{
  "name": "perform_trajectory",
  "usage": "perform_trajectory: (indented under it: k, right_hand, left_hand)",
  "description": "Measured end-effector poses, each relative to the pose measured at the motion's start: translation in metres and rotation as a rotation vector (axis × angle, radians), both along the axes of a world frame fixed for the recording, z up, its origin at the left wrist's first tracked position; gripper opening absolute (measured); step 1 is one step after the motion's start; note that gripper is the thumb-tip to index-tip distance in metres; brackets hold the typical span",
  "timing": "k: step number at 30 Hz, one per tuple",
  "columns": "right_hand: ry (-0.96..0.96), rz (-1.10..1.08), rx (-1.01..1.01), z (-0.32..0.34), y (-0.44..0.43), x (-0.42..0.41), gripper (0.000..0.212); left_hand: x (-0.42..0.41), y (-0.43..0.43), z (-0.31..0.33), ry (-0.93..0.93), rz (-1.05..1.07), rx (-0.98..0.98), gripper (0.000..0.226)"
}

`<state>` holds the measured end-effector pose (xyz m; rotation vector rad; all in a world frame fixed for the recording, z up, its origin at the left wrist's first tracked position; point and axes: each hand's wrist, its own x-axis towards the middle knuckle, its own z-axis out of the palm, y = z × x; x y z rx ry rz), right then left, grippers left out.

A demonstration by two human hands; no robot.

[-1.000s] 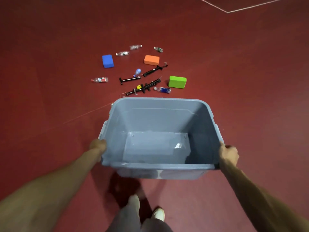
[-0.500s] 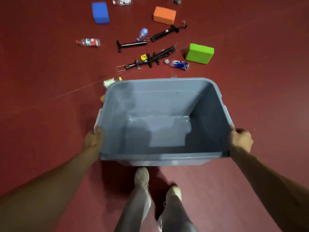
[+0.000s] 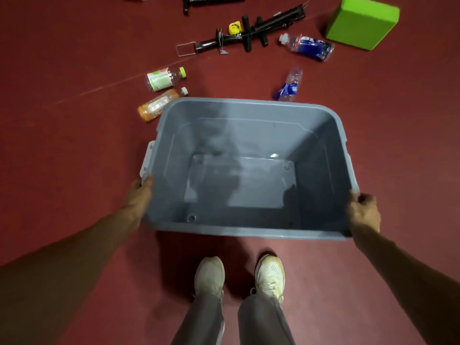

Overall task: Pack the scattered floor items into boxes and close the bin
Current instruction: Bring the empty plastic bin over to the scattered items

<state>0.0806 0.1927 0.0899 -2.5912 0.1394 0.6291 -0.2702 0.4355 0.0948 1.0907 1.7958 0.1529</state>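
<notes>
A large empty grey plastic bin [image 3: 249, 231] fills the middle of the view, held above the red floor. My left hand [image 3: 139, 195] grips its left side near the pale handle. My right hand [image 3: 364, 212] grips the right rim. Just beyond the bin lie an orange-drink bottle [image 3: 156, 105], a green-capped bottle [image 3: 164, 78] and a crumpled blue-label bottle [image 3: 288, 86]. Farther off are a black pump [image 3: 251, 33], another blue-label bottle [image 3: 307, 47] and a green foam block [image 3: 361, 22].
My two feet in pale shoes [image 3: 239, 276] stand on the red floor right behind the bin. A second black pump [image 3: 211, 0] is cut off by the top edge. A thin pale line [image 3: 104, 88] crosses the floor at left.
I have walked forward carrying the bin, so the scattered items are now much closer. Two bottles at the left and a crumpled one have come into view beside the bin's far edge.
</notes>
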Motion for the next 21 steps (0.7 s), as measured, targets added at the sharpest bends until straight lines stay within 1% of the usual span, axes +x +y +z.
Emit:
perform_trajectory:
  k: [2, 4, 7, 9, 11, 14, 17, 21]
  right_hand:
    - [0.051, 0.027, -0.032, -0.009, -0.003, 0.004, 0.043]
    - [0.133, 0.057, -0.064, -0.006, -0.005, 0.004, 0.045]
    - [0.260, 0.161, -0.097, 0.009, -0.008, 0.003, 0.044]
    - [0.312, 0.190, -0.121, 0.027, -0.004, 0.004, 0.042]
    - [0.333, 0.235, -0.145, 0.050, 0.006, 0.005, 0.044]
    - [0.327, 0.346, -0.107, 0.094, 0.040, 0.012, 0.043]
    - [0.302, 0.458, -0.035, 0.153, 0.097, 0.016, 0.041]
    - [0.223, 0.573, 0.075, 0.223, 0.183, 0.001, 0.036]
  left_hand:
    - [0.003, -0.008, -0.007, 0.064, -0.012, 0.002, 0.047]
    - [0.006, -0.015, -0.004, 0.143, -0.018, -0.057, 0.048]
    - [0.008, -0.019, 0.014, 0.127, -0.019, -0.208, 0.050]
    - [0.012, -0.016, 0.035, 0.132, -0.051, -0.236, 0.050]
    - [0.022, -0.010, 0.062, 0.106, -0.094, -0.203, 0.048]
    - [0.054, 0.011, 0.114, 0.054, -0.196, -0.138, 0.038]
    - [0.095, 0.047, 0.179, -0.022, -0.329, -0.043, 0.021]
    - [0.119, 0.103, 0.251, -0.131, -0.449, 0.134, 0.020]
